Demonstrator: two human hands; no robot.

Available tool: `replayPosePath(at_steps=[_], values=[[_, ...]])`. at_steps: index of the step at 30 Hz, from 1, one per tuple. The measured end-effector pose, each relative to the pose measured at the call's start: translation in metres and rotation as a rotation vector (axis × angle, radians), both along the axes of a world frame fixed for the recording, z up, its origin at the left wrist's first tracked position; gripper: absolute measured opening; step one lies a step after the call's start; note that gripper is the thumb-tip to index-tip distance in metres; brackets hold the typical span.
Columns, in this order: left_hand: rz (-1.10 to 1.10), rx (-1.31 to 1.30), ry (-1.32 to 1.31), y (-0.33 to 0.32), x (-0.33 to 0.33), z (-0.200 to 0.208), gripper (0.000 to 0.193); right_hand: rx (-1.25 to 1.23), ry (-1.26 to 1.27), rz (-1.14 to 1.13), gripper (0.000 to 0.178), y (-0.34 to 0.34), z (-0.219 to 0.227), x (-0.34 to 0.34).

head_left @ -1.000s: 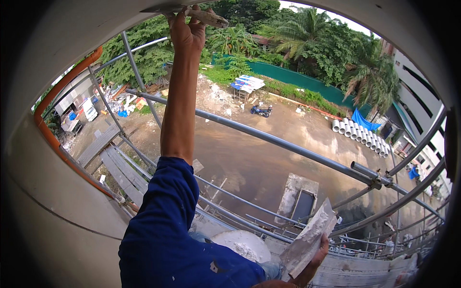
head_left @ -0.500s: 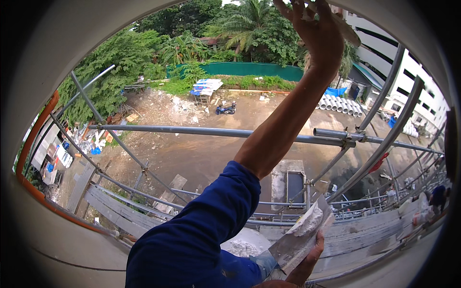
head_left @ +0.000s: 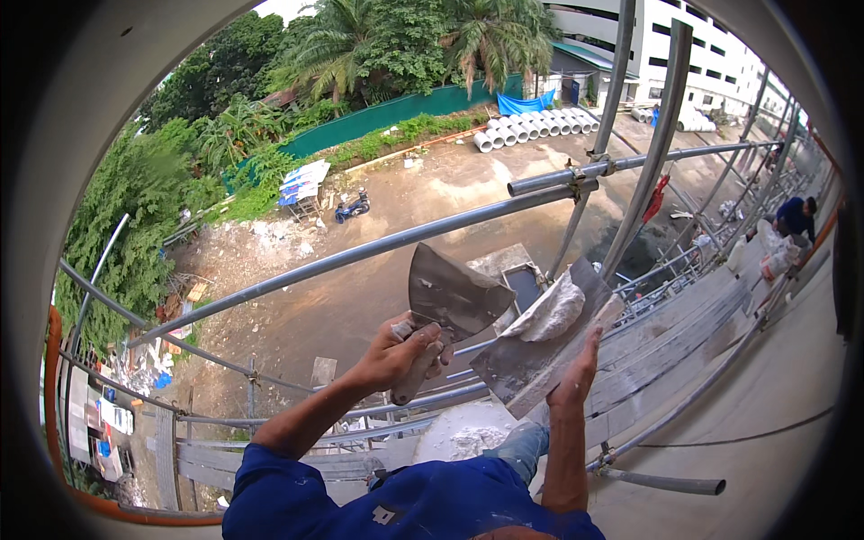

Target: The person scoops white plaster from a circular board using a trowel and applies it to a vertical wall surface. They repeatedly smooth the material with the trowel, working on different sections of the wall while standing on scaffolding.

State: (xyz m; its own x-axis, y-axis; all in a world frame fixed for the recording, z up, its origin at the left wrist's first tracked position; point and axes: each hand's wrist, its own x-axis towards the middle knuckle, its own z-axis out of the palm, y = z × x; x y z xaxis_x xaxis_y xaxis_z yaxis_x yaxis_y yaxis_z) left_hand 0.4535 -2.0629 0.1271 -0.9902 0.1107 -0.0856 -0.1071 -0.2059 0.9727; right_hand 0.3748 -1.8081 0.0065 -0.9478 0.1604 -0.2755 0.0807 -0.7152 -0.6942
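Note:
My left hand [head_left: 405, 353] is closed round the pale handle of a putty knife, its broad grey blade [head_left: 450, 292] tilted up and smeared with residue. Right beside that blade, my right hand [head_left: 573, 378] grips a flat metal plate [head_left: 517, 373] along its right edge. A thick lump of white putty [head_left: 551, 310] lies on the upper part of the plate. The blade's right corner comes close to the plate; whether they touch I cannot tell. Below my hands, a round container [head_left: 432, 447] holds more white putty.
A scaffold rail [head_left: 378, 256] runs across in front of me, joined to slanting poles [head_left: 652, 144]. Grey planks [head_left: 666, 346] form the walkway at right, where another person [head_left: 796, 219] crouches. A pipe end [head_left: 670, 481] juts along the pale wall [head_left: 765, 432]. The ground lies far below.
My left arm has come down from overhead, bringing the putty knife beside the plate. My right hand has raised the plate with its putty. The view has turned rightward.

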Motion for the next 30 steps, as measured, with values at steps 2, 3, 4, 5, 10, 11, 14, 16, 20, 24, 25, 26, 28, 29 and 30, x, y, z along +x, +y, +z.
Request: replayPosePath(at_steps=[2,3,4,5,10,11,14,16,20,24,25,26,28,29,30], values=[[0.161,0.056,-0.219,-0.011,0.047,-0.021,0.019,0.504,0.011,-0.112,0.066,-0.029,0.014,-0.005],[0.155,0.114,-0.279,-0.017,0.071,-0.028,0.02,0.576,0.037,-0.093,0.067,-0.04,0.027,-0.003],[0.153,0.164,-0.312,-0.021,0.088,-0.031,0.021,0.633,0.089,-0.075,0.067,-0.051,0.041,-0.001],[0.214,0.155,-0.284,-0.003,0.092,-0.037,0.023,0.643,0.101,-0.055,0.067,-0.056,0.049,0.0],[0.175,0.147,-0.265,-0.015,0.075,-0.018,0.024,0.731,0.444,-0.089,0.035,-0.094,0.041,0.023],[0.16,0.131,-0.219,-0.02,0.069,-0.01,0.025,0.688,0.621,-0.077,0.032,-0.097,0.05,0.03],[0.154,0.106,-0.108,-0.03,0.058,0.009,0.026,0.807,0.869,0.007,0.033,-0.093,0.046,0.037],[0.168,0.081,-0.029,-0.034,0.053,0.02,0.025,0.808,0.896,0.115,0.034,-0.091,0.047,0.036],[0.128,-0.144,0.284,-0.057,0.05,0.019,0.029,0.514,0.366,0.62,0.033,-0.08,0.046,0.034],[0.009,-1.208,0.785,-0.058,0.052,0.013,0.07,-0.188,-0.09,0.892,0.042,-0.089,0.074,0.025],[0.031,-1.22,0.748,-0.064,0.054,0.001,0.072,-0.174,-0.08,0.871,0.042,-0.089,0.076,0.024],[0.056,-1.233,0.708,-0.073,0.059,-0.011,0.073,-0.158,-0.074,0.855,0.042,-0.088,0.086,0.025],[-0.018,-1.362,0.519,-0.111,0.069,-0.015,0.071,-0.054,-0.046,0.847,0.041,-0.082,0.082,0.019],[-0.166,-1.672,0.354,-0.121,0.069,-0.001,0.072,-0.006,-0.007,0.816,0.041,-0.078,0.072,0.015],[-0.147,-1.648,0.419,-0.133,0.073,0.0,0.071,0.04,0.034,0.804,0.04,-0.079,0.068,0.011]])
